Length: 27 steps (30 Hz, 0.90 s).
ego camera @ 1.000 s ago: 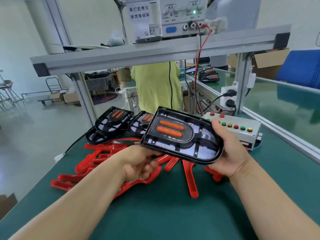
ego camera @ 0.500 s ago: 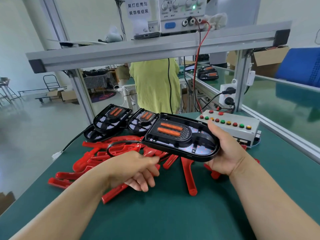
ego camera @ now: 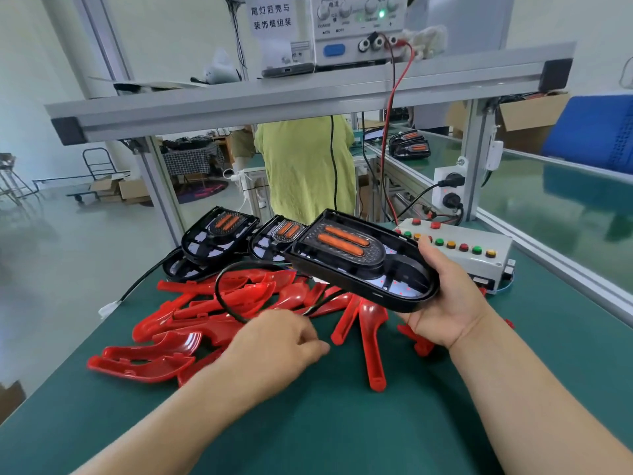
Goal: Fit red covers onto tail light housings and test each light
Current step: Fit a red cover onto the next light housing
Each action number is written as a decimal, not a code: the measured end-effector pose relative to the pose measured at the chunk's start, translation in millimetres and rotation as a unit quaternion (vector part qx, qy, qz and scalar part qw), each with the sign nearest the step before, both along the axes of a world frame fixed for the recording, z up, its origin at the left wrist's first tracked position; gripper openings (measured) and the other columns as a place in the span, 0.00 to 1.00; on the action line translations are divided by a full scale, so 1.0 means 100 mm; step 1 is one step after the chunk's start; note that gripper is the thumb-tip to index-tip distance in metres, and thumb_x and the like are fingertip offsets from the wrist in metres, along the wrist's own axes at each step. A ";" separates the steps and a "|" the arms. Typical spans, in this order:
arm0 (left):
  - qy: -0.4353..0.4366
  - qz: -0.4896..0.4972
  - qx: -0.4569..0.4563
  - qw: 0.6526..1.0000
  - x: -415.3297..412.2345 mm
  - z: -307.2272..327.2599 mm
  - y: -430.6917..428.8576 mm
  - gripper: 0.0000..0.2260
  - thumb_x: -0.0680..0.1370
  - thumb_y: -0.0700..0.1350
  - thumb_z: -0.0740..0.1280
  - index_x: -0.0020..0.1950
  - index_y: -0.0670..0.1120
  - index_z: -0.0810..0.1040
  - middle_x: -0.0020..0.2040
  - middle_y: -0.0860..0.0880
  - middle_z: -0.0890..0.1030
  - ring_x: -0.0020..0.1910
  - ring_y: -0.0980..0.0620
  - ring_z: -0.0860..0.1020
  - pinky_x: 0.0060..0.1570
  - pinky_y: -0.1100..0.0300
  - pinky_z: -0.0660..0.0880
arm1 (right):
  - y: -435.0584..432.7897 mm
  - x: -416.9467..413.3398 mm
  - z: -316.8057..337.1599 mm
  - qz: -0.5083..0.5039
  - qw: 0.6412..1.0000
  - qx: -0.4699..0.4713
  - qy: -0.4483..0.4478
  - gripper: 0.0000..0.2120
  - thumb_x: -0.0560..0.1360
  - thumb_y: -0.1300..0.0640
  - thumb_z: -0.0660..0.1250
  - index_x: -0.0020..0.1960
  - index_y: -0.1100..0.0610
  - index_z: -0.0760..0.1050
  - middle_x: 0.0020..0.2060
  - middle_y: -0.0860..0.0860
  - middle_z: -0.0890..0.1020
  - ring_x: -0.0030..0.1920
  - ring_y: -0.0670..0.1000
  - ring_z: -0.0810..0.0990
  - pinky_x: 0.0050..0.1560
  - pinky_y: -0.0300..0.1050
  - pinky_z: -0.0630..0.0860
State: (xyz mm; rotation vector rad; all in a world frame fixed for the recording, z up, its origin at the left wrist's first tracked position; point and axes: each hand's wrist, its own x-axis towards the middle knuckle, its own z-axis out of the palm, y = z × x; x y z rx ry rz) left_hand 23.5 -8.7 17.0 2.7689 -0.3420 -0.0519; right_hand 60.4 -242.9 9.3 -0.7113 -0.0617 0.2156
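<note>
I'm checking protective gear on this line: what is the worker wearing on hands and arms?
Nothing visible: the left hand and right hand are bare, no gloves, rings or watch. Both forearms are bare too; no sleeves show.

Four black housings (ego camera: 363, 262) near, two far housings (ego camera: 409, 147), one button box (ego camera: 479, 265), red covers (ego camera: 144, 361) heaped beyond counting.

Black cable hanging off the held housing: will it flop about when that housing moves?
Probably floppy: the cable curls in a loose loop from the housing to the left hand, which seems to pinch it. It looks thin and light, so it would likely trail and might snag the red covers underneath.
</note>
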 end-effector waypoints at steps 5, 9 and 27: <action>-0.135 -0.183 -0.005 0.974 -0.24 -0.12 -0.60 0.14 0.79 0.57 0.61 0.56 0.51 0.80 0.55 0.52 0.77 0.56 0.50 0.75 0.58 0.52 0.72 | -0.01 0.00 0.08 -0.033 0.998 0.033 -0.045 0.27 0.80 0.42 0.56 0.51 0.60 0.86 0.54 0.60 0.85 0.54 0.59 0.85 0.46 0.54 0.83; -0.182 -0.226 0.056 0.955 -0.06 -0.18 -1.08 0.20 0.79 0.56 0.63 0.67 0.46 0.74 0.68 0.47 0.70 0.69 0.45 0.65 0.69 0.50 0.62 | -0.14 -0.03 0.16 -0.058 0.994 0.036 -0.084 0.30 0.82 0.40 0.51 0.50 0.59 0.87 0.53 0.58 0.86 0.54 0.57 0.85 0.46 0.51 0.83; -0.155 -0.286 0.033 0.945 0.28 -0.29 -0.45 0.20 0.79 0.51 0.67 0.71 0.55 0.74 0.75 0.52 0.69 0.72 0.51 0.69 0.66 0.52 0.70 | -0.14 -0.06 0.17 -0.044 0.995 0.023 -0.091 0.27 0.82 0.41 0.54 0.53 0.57 0.86 0.56 0.57 0.85 0.58 0.58 0.83 0.50 0.52 0.82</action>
